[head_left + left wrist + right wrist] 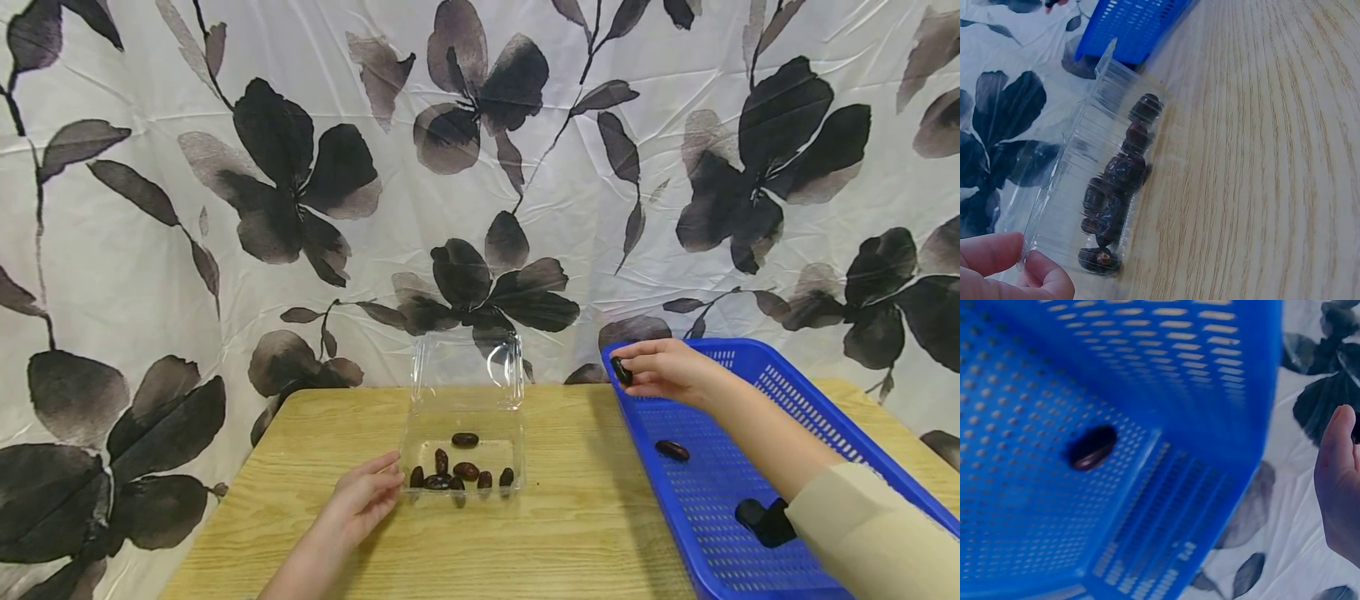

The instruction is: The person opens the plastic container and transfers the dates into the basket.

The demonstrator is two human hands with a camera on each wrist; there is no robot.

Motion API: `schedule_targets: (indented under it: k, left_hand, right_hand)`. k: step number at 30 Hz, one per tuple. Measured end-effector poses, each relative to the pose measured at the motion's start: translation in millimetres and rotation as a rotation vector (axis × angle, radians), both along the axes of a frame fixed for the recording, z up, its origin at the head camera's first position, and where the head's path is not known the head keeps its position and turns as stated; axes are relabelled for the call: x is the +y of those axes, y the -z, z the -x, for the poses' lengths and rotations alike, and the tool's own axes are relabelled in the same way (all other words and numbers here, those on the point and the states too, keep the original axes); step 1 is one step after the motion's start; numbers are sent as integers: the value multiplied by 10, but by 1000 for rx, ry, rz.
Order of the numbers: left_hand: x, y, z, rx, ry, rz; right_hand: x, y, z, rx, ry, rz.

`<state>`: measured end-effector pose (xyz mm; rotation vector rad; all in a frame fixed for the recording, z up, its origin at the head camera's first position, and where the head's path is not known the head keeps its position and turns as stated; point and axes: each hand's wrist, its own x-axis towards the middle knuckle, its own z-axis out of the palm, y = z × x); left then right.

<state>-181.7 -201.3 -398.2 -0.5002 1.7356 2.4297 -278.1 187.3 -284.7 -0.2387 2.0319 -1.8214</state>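
A clear plastic clamshell container (517,450) stands on the table with its lid raised at the back. Several dark brown dates (466,472) lie in it, mostly along the front side. My left hand (366,493) is at its left side, and in the left wrist view the thumb and a finger (1047,275) pinch the container's rim. Over the far left corner of the blue basket (660,500), my right hand (667,371) holds one date (621,370) between thumb and fingers. Another date (1092,448) lies on the basket's floor.
The wooden table (570,533) reaches back to a hanging floral cloth (585,208). The basket's raised left wall stands between its inside and the container. A black object (767,522) shows beside the right sleeve (870,525), over the basket.
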Motion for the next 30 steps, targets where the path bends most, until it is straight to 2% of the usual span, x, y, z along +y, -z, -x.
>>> schedule_targets:
  k: [7,18,26,30]
  left_hand:
    - [-6,14,-4,-7,-17,20]
    - [-10,30,-18,-2,-23,18]
    - [3,28,-20,-2,-20,-14]
    - [2,23,-18,-8,-20,-5]
  right_hand:
    - [287,183,-7,-17,-1,-2]
    - [704,535,-28,-82,46,22]
    - [861,683,-74,-74,78,-196]
    - [874,713,-86,-58,79,-255]
